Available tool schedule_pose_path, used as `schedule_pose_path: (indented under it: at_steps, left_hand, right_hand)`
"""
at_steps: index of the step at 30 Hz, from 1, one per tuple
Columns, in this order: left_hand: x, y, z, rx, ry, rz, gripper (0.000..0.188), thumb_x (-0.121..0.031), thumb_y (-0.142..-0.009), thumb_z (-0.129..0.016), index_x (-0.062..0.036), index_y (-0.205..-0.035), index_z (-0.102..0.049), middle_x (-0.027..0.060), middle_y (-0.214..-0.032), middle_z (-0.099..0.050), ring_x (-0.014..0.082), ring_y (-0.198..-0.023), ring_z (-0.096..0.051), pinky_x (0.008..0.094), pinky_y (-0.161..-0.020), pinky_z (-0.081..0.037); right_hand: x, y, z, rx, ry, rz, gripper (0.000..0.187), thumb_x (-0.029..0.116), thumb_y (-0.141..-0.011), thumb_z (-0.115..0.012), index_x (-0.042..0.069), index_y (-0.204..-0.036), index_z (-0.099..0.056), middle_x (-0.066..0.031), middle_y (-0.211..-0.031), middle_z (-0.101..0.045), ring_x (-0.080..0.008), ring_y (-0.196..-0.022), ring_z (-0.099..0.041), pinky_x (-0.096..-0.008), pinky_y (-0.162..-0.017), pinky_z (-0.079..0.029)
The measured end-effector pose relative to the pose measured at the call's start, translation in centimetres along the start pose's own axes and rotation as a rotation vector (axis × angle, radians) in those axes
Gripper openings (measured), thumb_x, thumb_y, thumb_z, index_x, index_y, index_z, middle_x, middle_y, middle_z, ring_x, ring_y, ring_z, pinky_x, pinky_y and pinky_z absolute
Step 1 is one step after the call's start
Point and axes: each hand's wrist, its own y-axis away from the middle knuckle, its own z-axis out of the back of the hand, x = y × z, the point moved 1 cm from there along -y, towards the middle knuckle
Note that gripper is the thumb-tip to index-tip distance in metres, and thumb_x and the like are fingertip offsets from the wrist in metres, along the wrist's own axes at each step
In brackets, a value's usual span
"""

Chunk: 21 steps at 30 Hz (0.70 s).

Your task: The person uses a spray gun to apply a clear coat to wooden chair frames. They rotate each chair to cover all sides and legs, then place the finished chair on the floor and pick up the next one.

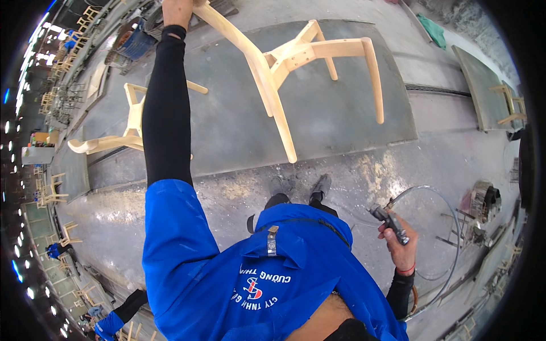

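Right hand (401, 244) (tool (392, 223)) outside panel edge (341, 145)

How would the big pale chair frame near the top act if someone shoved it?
The chair frame would probably stay stiff, since its wooden parts look firmly joined. It may be fairly light for its size, given the slim legs and open gaps. Rolling seems unlikely with those legs splayed out.

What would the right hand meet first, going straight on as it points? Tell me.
Past the dark hose-fed tool held in the right hand, probably the rightmost leg of the wooden frame; depth is unclear, so the hand might pass beside it.
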Motion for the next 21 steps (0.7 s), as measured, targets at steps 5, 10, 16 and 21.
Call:
schedule_pose_path:
  at_steps: [5,10,16,21]
  left_hand:
    - [2.1,-1.2,-0.7,0.020,0.075,0.011,0.039,-0.035,-0.103,-0.062,0.0008,-0.114,-0.073,0.0063,-0.092,-0.072,0.0136,-0.086,-0.065,0.0301,-0.078,-0.051]
    - [3.9,-2.6,-1.2,0.113,0.303,-0.042,0.036,-0.032,-0.105,-0.060,0.0008,-0.109,-0.072,0.0044,-0.091,-0.072,0.0118,-0.084,-0.065,0.0298,-0.078,-0.052]
    - [6.3,-3.8,-1.2,0.091,0.156,-0.191,0.042,-0.038,-0.106,-0.054,-0.0003,-0.100,-0.072,0.0114,-0.082,-0.072,0.0215,-0.077,-0.069,0.0349,-0.073,-0.053]
    - [7.8,-5.1,-1.3,0.112,0.109,-0.152,0.062,-0.053,-0.109,-0.040,-0.0001,-0.097,-0.070,0.0201,-0.079,-0.070,0.0354,-0.083,-0.070,0.0436,-0.076,-0.052]
  right_hand:
    - [-0.3,4.1,-6.3,-0.139,0.129,0.047,0.051,0.014,-0.091,-0.079,-0.003,-0.137,-0.063,-0.0138,-0.095,-0.077,-0.0161,-0.088,-0.072,-0.0315,-0.081,-0.057]
    - [1.6,6.6,-14.2,-0.206,0.376,0.269,0.056,0.008,-0.081,-0.083,-0.003,-0.133,-0.065,-0.0191,-0.101,-0.077,-0.0280,-0.092,-0.076,-0.0360,-0.084,-0.058]
    - [-0.5,7.6,-20.9,-0.073,0.636,0.139,0.052,0.012,-0.083,-0.085,0.000,-0.130,-0.067,-0.0214,-0.106,-0.075,-0.0356,-0.093,-0.075,-0.0387,-0.080,-0.057]
    - [0.1,8.1,-23.4,-0.170,0.581,0.261,0.052,0.009,-0.082,-0.085,0.000,-0.130,-0.068,-0.0224,-0.107,-0.074,-0.0356,-0.093,-0.075,-0.0384,-0.080,-0.057]
